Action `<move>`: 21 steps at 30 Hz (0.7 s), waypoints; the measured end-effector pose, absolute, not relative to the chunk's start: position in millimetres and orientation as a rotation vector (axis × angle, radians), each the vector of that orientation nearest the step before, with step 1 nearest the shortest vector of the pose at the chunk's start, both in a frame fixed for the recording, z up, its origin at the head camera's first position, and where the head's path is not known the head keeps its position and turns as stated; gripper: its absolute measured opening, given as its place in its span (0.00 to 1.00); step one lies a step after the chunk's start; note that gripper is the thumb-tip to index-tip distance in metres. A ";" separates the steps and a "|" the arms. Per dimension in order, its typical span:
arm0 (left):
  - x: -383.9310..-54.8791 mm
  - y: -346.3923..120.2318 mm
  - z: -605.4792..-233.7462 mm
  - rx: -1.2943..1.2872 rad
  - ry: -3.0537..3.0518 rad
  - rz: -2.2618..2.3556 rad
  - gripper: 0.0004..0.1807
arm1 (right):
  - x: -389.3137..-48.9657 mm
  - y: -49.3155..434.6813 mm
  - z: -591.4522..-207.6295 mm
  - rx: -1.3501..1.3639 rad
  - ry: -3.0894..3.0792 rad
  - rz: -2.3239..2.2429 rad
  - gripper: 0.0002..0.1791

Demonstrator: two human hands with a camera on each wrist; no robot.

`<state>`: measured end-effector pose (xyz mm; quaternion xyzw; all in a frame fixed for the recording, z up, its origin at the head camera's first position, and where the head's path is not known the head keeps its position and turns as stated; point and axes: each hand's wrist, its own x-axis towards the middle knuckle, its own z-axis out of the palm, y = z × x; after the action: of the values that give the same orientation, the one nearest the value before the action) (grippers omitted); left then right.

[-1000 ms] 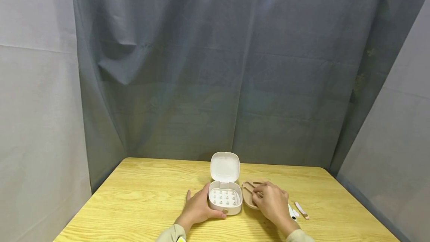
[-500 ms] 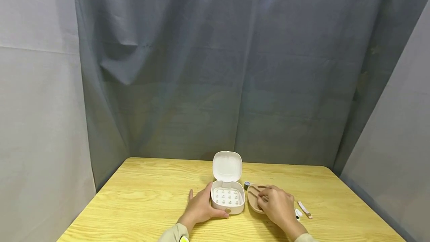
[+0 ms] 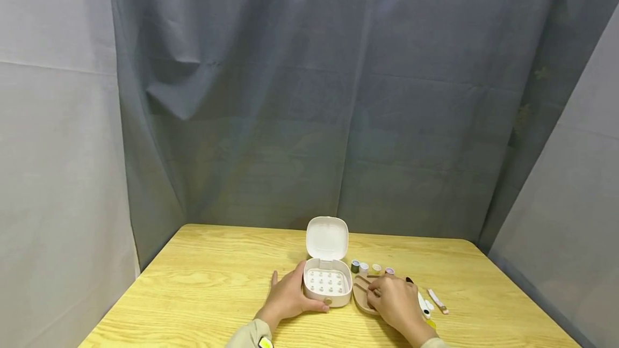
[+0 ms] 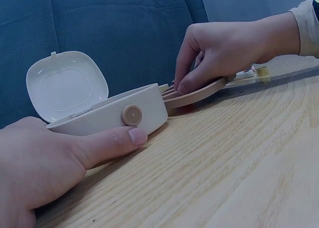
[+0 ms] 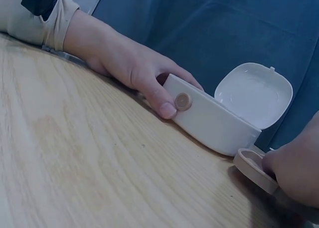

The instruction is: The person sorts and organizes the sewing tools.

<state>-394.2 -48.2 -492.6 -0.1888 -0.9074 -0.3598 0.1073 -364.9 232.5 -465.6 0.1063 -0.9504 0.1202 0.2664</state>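
Observation:
My left hand (image 3: 290, 298) grips the left side of a small white box (image 3: 342, 301), its thumb along the front beside a round tan button (image 4: 132, 115). The box's lid (image 3: 327, 238) stands up at the back. Rows of small pegs (image 3: 330, 282) show inside. To the box's right, my right hand (image 3: 395, 302) pinches a tan slotted tray (image 3: 360, 298) between thumb and fingers. The tray is tilted in the left wrist view, its left end close to the box's corner. The hand hides much of the tray's right part.
Several small thread spools (image 3: 364, 268) stand behind the tray. Right of my right hand lie a white item with a black dot (image 3: 426, 313), a yellow piece (image 3: 431, 325) and a narrow pinkish-white strip (image 3: 437, 302). A grey curtain (image 3: 271, 122) hangs behind the table.
My right hand has brought the tan tray slightly nearer to me, and several spools behind it have come into view. My left hand still holds the box in place.

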 end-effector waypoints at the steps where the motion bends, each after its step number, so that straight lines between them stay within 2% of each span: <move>1: -394.2 -48.3 -492.0 -0.555 -2.670 -1.058 0.68 | -364.7 232.4 -465.7 0.290 -2.568 0.321 0.02; 11: -394.2 -46.7 -492.7 -0.553 -2.660 -1.054 0.68 | -364.8 231.8 -466.2 0.284 -2.612 0.302 0.05; 16: -395.6 -47.1 -493.2 -0.552 -2.668 -1.056 0.69 | -364.1 232.7 -467.1 0.294 -2.618 0.294 0.00; 21: -395.8 -47.6 -494.2 -0.554 -2.675 -1.056 0.70 | -364.4 232.9 -468.8 0.302 -2.620 0.296 0.01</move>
<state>-395.8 -47.6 -494.2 -0.1880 -0.9082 -0.3586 0.1061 -364.4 232.9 -468.8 0.1105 -0.9580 0.1081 0.2413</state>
